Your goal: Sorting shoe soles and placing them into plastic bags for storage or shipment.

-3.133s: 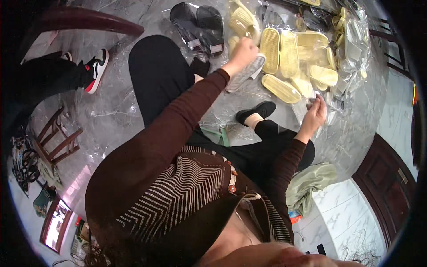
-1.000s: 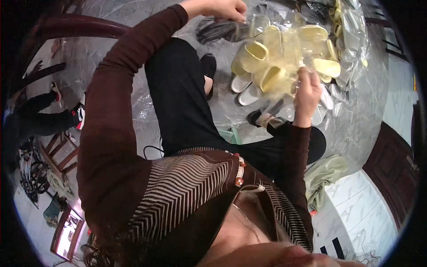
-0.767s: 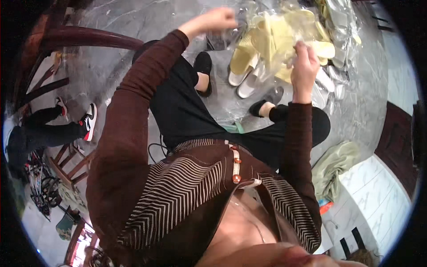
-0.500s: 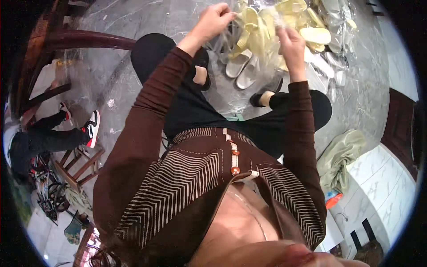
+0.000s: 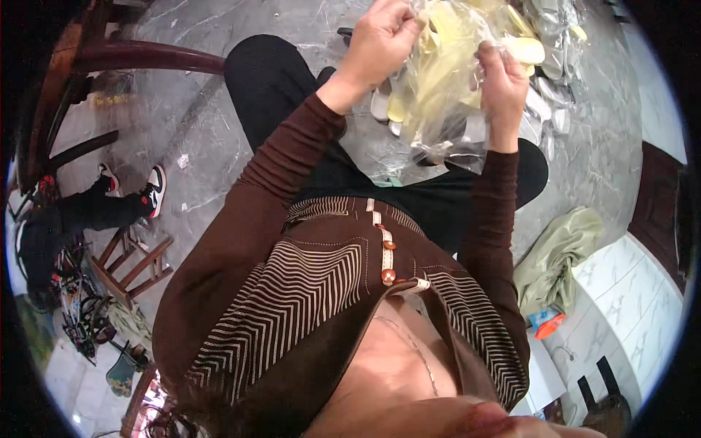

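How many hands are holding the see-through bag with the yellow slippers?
2. The left hand pinches the clear bag at its top left; the right hand grips its right edge. No other hands show.

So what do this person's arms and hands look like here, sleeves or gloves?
Both arms wear long, close-fitting dark brown sleeves ending at the wrists. The left hand and right hand are bare, with no gloves; no rings or watch can be made out.

Views: 1, head-worn fisheye
Position: on the person's head, above the chest
Facing: steeply down past the torso to both hands at the upper edge and the marble floor [image 5: 190,146]
Nearness: torso close; floor farther
Distortion: edges bend near the rim
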Available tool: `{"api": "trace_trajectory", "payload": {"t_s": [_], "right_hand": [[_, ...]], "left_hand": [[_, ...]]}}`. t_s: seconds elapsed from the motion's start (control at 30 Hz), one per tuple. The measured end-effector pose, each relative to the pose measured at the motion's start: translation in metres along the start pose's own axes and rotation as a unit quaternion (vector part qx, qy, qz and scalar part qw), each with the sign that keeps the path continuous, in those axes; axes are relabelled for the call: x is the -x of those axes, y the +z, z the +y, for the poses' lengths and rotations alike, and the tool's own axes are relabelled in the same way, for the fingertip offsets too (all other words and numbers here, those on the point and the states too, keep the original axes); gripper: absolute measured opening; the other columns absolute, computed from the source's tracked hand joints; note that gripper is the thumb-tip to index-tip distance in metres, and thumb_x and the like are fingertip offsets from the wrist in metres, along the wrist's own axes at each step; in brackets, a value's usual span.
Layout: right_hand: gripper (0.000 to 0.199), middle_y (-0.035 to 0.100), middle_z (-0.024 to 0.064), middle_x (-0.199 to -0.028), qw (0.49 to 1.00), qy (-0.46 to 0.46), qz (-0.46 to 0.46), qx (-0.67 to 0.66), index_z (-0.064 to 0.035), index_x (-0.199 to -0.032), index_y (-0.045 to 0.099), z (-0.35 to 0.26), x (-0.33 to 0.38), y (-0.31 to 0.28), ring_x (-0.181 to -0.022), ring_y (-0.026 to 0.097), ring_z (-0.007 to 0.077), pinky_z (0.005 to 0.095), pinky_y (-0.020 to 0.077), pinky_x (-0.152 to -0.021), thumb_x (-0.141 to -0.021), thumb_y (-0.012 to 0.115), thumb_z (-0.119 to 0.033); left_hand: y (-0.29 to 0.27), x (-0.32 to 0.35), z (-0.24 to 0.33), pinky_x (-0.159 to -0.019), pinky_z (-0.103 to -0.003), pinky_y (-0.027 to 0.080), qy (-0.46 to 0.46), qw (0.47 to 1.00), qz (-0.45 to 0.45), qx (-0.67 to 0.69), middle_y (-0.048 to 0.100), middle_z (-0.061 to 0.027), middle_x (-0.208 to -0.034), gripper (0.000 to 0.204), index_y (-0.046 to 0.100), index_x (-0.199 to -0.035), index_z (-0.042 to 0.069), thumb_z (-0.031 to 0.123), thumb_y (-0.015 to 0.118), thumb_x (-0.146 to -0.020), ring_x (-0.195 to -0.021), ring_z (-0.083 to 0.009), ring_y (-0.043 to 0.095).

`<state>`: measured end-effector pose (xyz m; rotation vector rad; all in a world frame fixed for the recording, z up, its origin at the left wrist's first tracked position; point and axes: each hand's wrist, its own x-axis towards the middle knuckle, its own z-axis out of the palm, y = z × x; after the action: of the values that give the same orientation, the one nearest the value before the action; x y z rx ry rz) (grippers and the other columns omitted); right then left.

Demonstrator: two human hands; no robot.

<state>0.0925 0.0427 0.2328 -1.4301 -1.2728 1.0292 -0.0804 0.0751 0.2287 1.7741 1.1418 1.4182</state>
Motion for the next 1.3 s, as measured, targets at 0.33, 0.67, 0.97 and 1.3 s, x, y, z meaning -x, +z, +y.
{"api": "trace_trajectory", "payload": {"t_s": [0.33, 0.67, 0.97, 1.3], "right_hand": [[0.015, 0.055, -0.0028, -0.062, 0.922, -0.154, -0.067, 0.350, -0.0028, -0.086, 0.062, 0.028, -0.019, -0.029, -0.054, 0.044, 0.0002, 0.0146, 0.0326, -0.046, -0.081, 0.055, -0.016], [0.016, 0.056, -0.0015, -0.062, 0.930, -0.143, -0.020, 0.338, -0.0026, -0.087, 0.062, -0.011, -0.016, -0.046, -0.053, 0.046, 0.0041, 0.0176, 0.0346, -0.045, -0.080, 0.056, -0.015], [0.021, 0.056, -0.0028, -0.066, 0.989, -0.033, 0.047, 0.133, -0.0026, -0.089, 0.062, -0.012, 0.008, -0.060, -0.055, 0.046, 0.0029, 0.0184, 0.0345, -0.045, -0.082, 0.053, -0.021], [0.021, 0.057, 0.0001, -0.070, 0.986, 0.133, -0.025, -0.096, -0.0014, -0.084, 0.060, 0.049, 0.051, -0.016, -0.055, 0.048, 0.0032, 0.0170, 0.0360, -0.046, -0.083, 0.053, -0.021]], "left_hand": [[-0.027, 0.004, 0.005, -0.049, -0.024, 0.035, -0.112, 0.985, -0.037, 0.123, 0.045, -0.0024, -0.057, 0.013, 0.049, -0.075, 0.000, 0.011, 0.051, -0.081, -0.053, -0.0070, 0.042], [-0.047, 0.014, 0.037, -0.050, -0.022, 0.039, -0.125, 0.990, -0.050, 0.036, 0.054, -0.0055, -0.074, 0.010, 0.052, -0.079, 0.000, 0.009, 0.051, -0.081, -0.061, -0.0086, 0.050], [-0.051, 0.021, 0.037, -0.048, -0.025, 0.037, -0.056, 0.998, -0.013, -0.001, 0.051, -0.0063, -0.060, 0.010, 0.051, -0.080, 0.000, 0.011, 0.052, -0.080, -0.054, -0.0092, 0.047], [0.035, 0.090, 0.024, -0.061, -0.031, 0.048, 0.000, 0.993, -0.116, -0.011, 0.050, -0.0142, -0.106, 0.012, 0.053, -0.082, -0.001, 0.010, 0.054, -0.078, -0.075, -0.0217, 0.059]]}}
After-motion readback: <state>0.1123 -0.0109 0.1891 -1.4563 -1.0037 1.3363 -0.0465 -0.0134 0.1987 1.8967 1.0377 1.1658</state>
